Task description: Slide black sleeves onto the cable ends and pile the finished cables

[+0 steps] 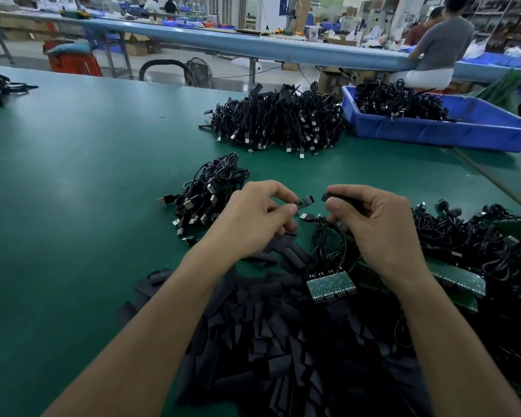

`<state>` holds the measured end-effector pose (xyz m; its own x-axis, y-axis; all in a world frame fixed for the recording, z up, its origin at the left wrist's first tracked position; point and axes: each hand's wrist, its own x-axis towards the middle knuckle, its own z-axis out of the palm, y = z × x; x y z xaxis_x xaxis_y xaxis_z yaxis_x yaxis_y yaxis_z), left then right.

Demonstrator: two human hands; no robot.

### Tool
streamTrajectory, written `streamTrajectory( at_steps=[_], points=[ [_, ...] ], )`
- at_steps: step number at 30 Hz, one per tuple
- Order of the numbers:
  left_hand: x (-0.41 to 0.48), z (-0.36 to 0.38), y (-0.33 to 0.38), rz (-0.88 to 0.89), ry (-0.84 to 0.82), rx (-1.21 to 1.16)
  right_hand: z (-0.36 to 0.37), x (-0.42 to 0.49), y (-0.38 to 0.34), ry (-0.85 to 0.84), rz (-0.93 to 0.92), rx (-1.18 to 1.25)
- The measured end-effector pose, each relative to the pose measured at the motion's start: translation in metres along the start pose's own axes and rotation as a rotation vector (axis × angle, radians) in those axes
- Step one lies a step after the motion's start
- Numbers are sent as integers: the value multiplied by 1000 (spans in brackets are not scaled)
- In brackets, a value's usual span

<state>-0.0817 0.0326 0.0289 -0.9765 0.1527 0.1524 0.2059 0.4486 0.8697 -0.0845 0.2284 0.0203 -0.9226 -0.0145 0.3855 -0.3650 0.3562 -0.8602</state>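
Green counter (73, 176): open room left, cable heap (478, 245) crowds the right edge.
Left grip (253, 218) pinches cable end (306, 201), a bare little board; right grip (376, 224) pinches black sleeve (333, 197) just beside it.

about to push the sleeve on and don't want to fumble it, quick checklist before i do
1. Left hand pinches the board end: ok
2. Right hand grips a black sleeve: ok
3. Sleeve end points at the board, with a gap between them: ok
4. Sleeve mouth open rather than flattened: cannot tell
5. Cable below free of the loose sleeves: cannot tell
6. Cable pile lies just left of the left hand, ready for the drop: ok
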Motion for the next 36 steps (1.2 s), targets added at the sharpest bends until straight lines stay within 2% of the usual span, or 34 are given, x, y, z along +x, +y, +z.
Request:
streamTrajectory(
  at_steps=[28, 36],
  points=[
    [2, 1, -1, 14, -48, -156, 5, -2, 0, -7, -21, 91],
    [2, -5, -3, 13, -123, -181, -8, -2, -4, -176, 0, 113]
  ],
)
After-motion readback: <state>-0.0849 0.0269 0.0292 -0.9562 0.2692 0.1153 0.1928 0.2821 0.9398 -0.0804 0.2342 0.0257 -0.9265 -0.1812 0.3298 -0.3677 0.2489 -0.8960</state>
